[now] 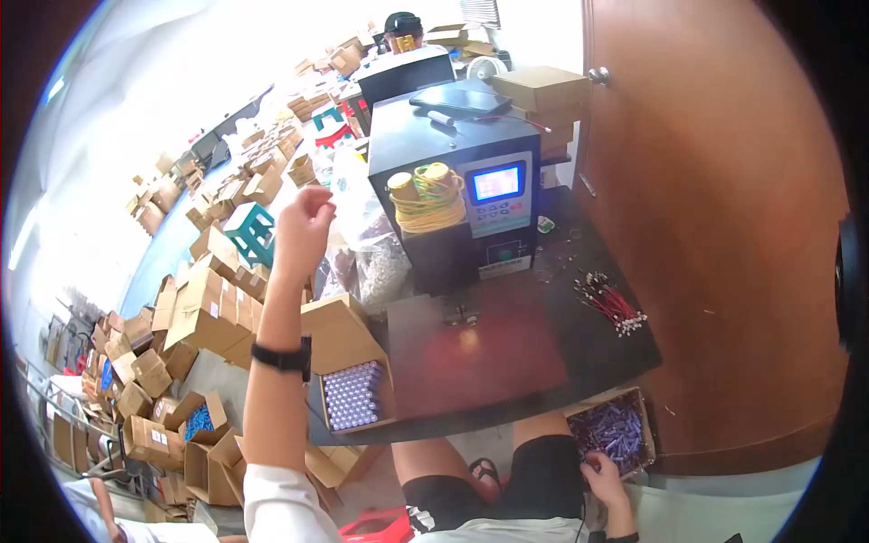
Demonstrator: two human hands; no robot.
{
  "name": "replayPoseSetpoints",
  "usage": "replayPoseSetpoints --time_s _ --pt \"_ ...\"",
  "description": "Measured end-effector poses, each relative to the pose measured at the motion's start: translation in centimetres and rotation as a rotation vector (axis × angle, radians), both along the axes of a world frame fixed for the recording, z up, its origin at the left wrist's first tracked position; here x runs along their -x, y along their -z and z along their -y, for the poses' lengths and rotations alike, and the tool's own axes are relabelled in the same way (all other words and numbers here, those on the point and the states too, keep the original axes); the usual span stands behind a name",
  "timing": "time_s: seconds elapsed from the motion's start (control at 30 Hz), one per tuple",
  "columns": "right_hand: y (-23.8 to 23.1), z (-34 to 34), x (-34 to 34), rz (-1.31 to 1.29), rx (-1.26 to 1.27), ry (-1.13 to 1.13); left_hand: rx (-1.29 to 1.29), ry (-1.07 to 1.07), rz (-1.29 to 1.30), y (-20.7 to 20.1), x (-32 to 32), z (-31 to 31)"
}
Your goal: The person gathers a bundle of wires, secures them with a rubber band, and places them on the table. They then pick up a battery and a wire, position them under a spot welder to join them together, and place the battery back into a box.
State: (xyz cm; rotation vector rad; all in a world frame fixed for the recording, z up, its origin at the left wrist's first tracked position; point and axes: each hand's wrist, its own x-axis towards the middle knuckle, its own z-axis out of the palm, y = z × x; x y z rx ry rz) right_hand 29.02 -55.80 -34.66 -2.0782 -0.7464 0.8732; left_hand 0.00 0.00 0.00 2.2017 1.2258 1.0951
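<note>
My left hand (305,226) is raised beside the clear plastic bags (382,271), left of the spot welder (453,181). Its fingers are bent, with a gap between them and the thumb, and nothing shows in it. Low on the right, my right hand (605,478) is at the near edge of a cardboard box of loose purple battery cells (615,430). Its fingers are curled, and whatever they hold is hidden. A second box on the left holds upright purple cells (351,396) in rows. The welder has a lit blue screen, and a small glow shows at its electrodes (463,317).
Red-and-black wire leads (614,303) lie on the right of the dark table (597,362), close to a brown door (715,226). Yellow cord (430,217) hangs on the welder's front. Many cartons (213,308) and a teal stool (251,231) fill the left. Another person (403,27) sits beyond.
</note>
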Motion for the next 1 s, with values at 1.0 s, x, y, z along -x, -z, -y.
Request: replayPoseSetpoints --time_s 1.0 --pt "7.6 -0.2 -2.1 -0.083 0.119 -0.282 0.056 0.012 -0.936 17.7 -5.4 -20.4"
